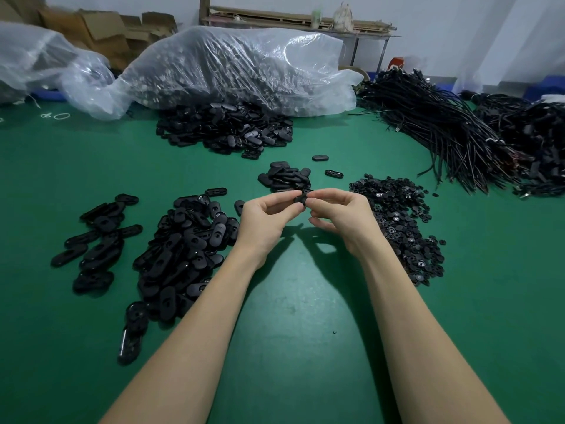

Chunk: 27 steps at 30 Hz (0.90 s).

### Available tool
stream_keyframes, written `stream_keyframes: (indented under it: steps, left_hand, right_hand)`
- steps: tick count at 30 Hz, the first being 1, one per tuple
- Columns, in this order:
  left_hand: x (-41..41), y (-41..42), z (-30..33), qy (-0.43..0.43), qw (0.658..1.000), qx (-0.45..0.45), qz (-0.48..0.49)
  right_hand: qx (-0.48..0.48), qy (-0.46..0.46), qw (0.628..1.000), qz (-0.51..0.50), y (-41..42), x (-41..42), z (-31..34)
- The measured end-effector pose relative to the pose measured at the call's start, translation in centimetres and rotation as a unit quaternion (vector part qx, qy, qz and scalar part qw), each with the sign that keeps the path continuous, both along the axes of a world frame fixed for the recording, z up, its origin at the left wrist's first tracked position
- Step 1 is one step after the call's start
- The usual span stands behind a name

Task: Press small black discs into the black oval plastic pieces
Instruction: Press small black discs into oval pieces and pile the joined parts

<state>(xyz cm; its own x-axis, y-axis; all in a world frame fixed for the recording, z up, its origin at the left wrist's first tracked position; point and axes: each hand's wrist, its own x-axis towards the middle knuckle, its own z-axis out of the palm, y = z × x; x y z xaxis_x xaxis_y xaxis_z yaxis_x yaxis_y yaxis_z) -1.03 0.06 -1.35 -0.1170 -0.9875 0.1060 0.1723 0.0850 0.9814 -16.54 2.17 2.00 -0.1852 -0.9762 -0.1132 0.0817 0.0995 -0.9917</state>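
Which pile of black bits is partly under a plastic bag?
The far pile of oval pieces, spilling from under the clear plastic bag. The nearer piles lie uncovered on the green table.

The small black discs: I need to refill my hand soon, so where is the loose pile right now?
In the head view the pile of small black discs lies on the green table on the right, just beyond the right hand.

My two hands (301,209) hold one oval piece (300,199). On my desk (290,316): five heaps of oval pieces (183,252), one heap of discs (397,221), two loose ovals (320,158), two clear bags (238,68).
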Motion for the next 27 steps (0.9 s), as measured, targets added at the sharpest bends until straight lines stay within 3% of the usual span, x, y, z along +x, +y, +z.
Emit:
stream_keyframes:
  steps: [10,15,27]
  left_hand:
    - [-0.1,0.2,0.0,-0.013,0.999,-0.032,-0.010]
    - [0.1,0.3,0.4,0.011,0.999,-0.030,-0.022]
    - [0.4,0.1,0.3,-0.042,0.999,-0.013,0.005]
  right_hand:
    - [0.027,-0.026,0.999,-0.031,-0.1,0.3,-0.4]
    - [0.027,-0.037,0.999,0.001,0.0,-0.6,-0.2]
    - [-0.028,0.099,0.994,0.024,-0.2,0.0,-0.5]
